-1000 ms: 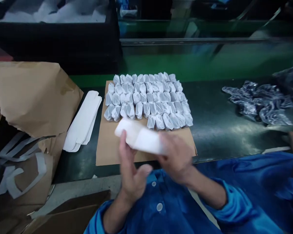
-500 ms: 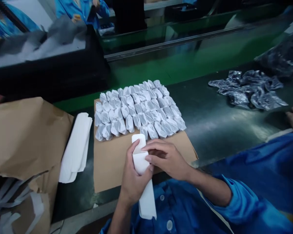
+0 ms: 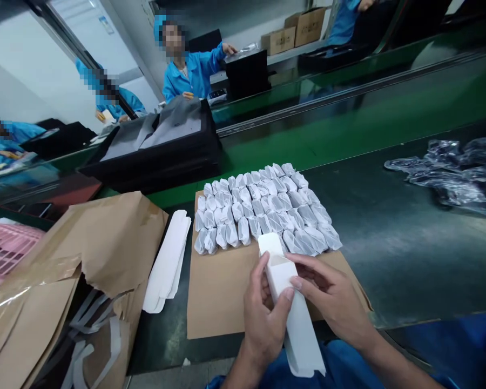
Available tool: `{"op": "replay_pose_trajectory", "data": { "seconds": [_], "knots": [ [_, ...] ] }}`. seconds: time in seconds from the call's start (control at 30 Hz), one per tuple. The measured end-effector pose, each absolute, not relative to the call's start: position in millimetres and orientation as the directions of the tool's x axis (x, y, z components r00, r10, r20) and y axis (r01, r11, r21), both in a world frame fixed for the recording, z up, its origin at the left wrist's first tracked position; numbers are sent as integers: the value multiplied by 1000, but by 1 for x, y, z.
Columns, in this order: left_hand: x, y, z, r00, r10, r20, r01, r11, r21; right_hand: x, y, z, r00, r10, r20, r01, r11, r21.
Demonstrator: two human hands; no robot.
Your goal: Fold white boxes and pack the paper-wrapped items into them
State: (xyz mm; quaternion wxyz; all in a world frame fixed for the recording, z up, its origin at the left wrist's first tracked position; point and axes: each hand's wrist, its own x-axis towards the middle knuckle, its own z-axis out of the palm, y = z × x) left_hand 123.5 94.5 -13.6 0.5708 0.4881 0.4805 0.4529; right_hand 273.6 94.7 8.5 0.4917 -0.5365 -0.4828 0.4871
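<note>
Both hands' fingers (image 3: 283, 308) (image 3: 315, 266) half-curl against a box (image 3: 299, 324).

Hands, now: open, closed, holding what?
Left hand: closed around a long white rectangular cardboard box.
Right hand: partly curled, touching the box near its upper end; whether gripping, cannot tell.

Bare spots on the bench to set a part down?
Two: the cardboard sheet's near-left part, between the wrapped pieces and its near edge, left of the left hand; and the dark bench between the sheet and the plastic bags. Crowded: the sheet's far half, and leftward, with stacked white card beside torn brown paper.
</note>
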Motion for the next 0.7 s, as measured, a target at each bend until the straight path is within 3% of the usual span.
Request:
{"op": "replay_pose_trajectory", "data": {
  "seconds": [0.13,0.3,0.4,0.53,0.7],
  "knots": [
    [125,89,-15,136,985,-102,-36,108,993,269,92,9,118,992,52,66,44,-997],
    [114,85,-17,33,977,210,235,-212,949,267,100,12,-77,992,99,121,108,-987],
    [103,83,-19,82,957,277,291,-289,912,274,111,18,-210,972,109,151,142,-978],
    [90,80,-20,221,957,186,154,-222,963,274,131,26,-85,994,71,-32,68,-997],
    [83,81,-23,239,946,218,215,-270,939,256,138,23,-248,968,-31,-206,-84,-975]
  ]
}}
